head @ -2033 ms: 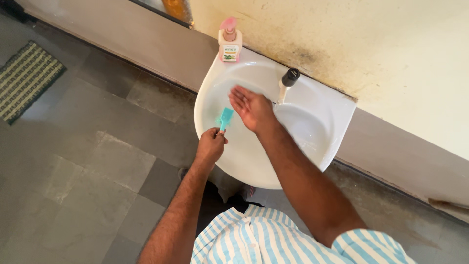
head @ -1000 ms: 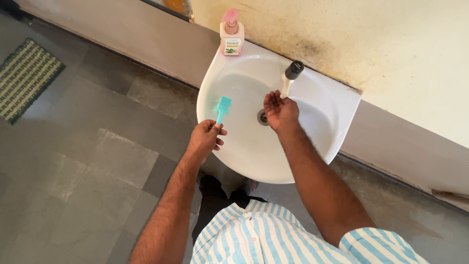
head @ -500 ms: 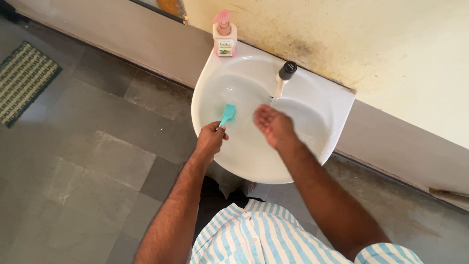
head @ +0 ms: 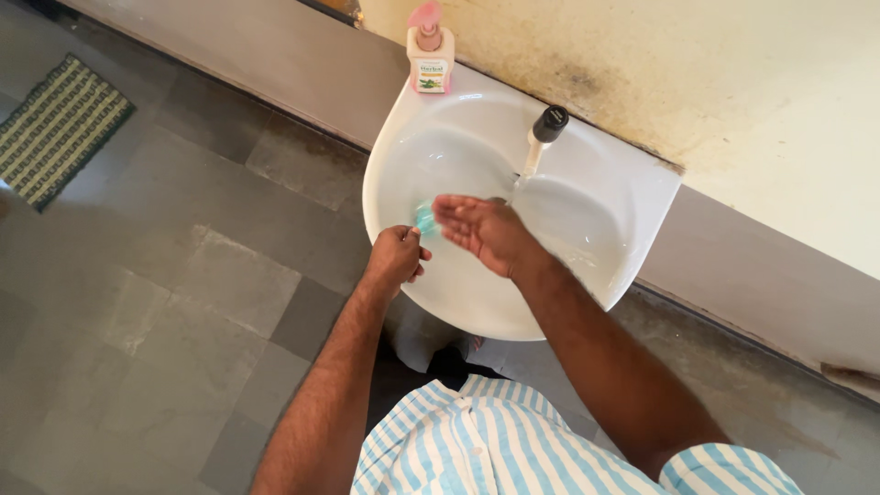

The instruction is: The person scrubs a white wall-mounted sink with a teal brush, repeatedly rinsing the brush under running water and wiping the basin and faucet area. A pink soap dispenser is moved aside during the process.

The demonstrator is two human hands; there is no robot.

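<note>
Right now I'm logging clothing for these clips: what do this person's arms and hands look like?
Both forearms are bare. The left hand and right hand wear no gloves, rings or watch that I can see. Short sleeves of a light-blue-and-white striped shirt end above the elbows.

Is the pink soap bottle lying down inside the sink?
No, the soap bottle stands upright on the back rim of the white sink, near the wall, not in the bowl.

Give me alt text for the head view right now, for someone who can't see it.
Seen from above, a person's left hand holds a small teal object over a white wall-mounted sink, while the right hand is open, palm up, beside it below the black-topped tap. A pink-pump soap bottle stands on the sink's rim; a green striped mat lies on the grey tiled floor.
</note>
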